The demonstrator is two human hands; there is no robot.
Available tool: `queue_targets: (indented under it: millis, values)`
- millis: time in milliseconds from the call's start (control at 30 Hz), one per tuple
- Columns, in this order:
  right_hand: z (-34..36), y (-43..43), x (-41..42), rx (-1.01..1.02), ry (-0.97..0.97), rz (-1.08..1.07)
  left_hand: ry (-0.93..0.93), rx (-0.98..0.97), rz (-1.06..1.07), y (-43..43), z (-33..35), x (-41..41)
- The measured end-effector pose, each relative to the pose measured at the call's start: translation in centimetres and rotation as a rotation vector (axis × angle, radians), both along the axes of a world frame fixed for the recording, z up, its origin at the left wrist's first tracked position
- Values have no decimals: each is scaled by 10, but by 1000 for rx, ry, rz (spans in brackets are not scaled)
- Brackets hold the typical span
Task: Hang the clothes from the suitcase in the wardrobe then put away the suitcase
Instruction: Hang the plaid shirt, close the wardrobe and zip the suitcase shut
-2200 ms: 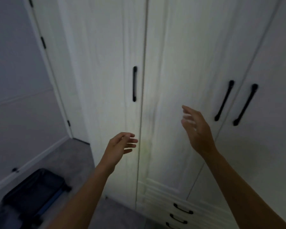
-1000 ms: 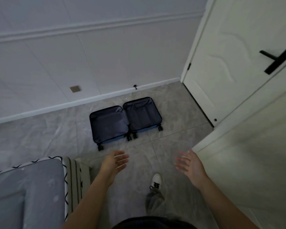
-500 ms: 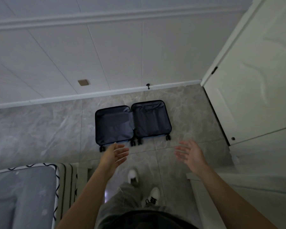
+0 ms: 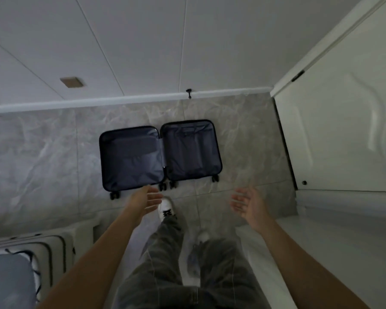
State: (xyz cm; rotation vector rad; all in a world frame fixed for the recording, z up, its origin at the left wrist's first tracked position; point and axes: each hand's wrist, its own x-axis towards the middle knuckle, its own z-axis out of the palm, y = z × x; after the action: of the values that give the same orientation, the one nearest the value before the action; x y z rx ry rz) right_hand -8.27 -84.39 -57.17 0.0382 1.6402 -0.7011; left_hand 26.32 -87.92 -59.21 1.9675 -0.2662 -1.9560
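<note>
Nearest to the cam: grey trousers, one white shoe (image 4: pixel 166 208) stepping fwd, bed corner (image 4: pixel 20 264) bottom left. Both arms stretched out ahead. Left hand (image 4: pixel 145 200) is spread, fingers loose, palm turned inward, nothing in it. Right hand (image 4: pixel 246 204) same deal: wide, fingers splayed, empty. They're well apart from each other, roughly a case-width imo.

Just past the left fingertips is the suitcase (image 4: pixel 159 155), lying flat on the grey tile floor (image 4: pixel 42 163), butterflied open w/ both halves up. Wheels point toward the person; hinge runs down the middle. Left hand hovers right over the near edge of the left half in the frame, not touching as far as I can tell. Right hand sits off to the right of the case, near but apart.

Both halves look empty, just dark lining, no clothes visible. So prob the hanging part is done and what's left is shut + stow.

Handling guess: hard shell, small cabin size, empty = light & stiff, won't flop. Shell prob a bit slick, so I'd grab one half by its outer rim, fold it over the hinge, zip, then lift by the top handle (can't see it from here). It rolls too.

Behind it: white skirting, panelled wall (image 4: pixel 143 41), white door (image 4: pixel 343 130) on the right.
</note>
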Motion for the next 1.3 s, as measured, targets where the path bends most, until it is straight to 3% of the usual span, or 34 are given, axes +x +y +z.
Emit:
queue_targets:
  millis: [300, 733, 800, 900, 1000, 1067, 1300]
  values:
    - [-128, -96, -28, 49, -18, -10, -69, 79, -38, -93, -124, -52]
    - [-417, -197, -91, 184, 146, 264, -64, 111, -3, -134, -378, -155]
    - [-457, -205, -97, 171, 229, 382, -143, 25, -136, -126, -418, -169]
    - [-501, -212, -102, 96, 328, 590, -277, -133, -565, -105, -464, -182]
    - [-546, -209, -107, 142, 398, 623, -375, -238, -1095, -85, -504, -191]
    - [-568, -207, -109, 148, 391, 635, -433, -259, -1308, -79, -517, -199]
    - [-603, -217, -108, 118, 497, 806, -531, -248, -1406, -70, -538, -218]
